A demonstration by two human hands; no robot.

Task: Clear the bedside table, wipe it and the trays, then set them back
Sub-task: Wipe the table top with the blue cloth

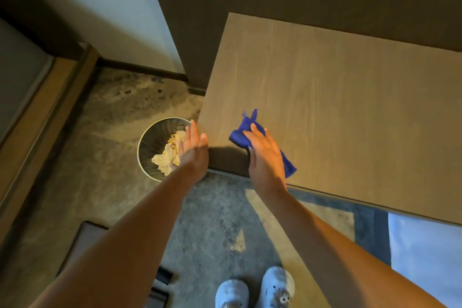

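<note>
The wooden bedside table (350, 107) fills the right of the head view, its top bare. A blue cloth (241, 132) lies near the table's front left corner. My right hand (266, 155) presses flat on the cloth, fingers spread over it. My left hand (193, 147) is held flat and cupped, fingers together, just off the table's left edge at its corner, above the bin. It holds nothing. No trays are in view.
A round metal waste bin (150, 140) with a dark liner and crumpled pale paper (168, 152) stands on the carpet left of the table. My feet in pale clogs (255, 290) are at the bottom. A dark wall panel rises behind the table.
</note>
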